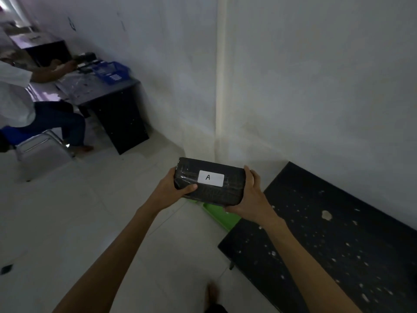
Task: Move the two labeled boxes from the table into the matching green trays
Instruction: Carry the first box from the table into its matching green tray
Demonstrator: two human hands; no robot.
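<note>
- Gripping the black box (209, 181) at both short ends: left hand (174, 188) thumb on top, fingers curled under the left end; right hand (248, 197) clamped round the right end.
- Box held in the air, white label (211, 178) marked "A" facing up.
- Green tray (217, 213) on the floor right below the box, mostly hidden by it.
- Black table (327, 240) just to the right, speckled with white marks.
- Another person seated at a far desk (108, 91), top left.
</note>
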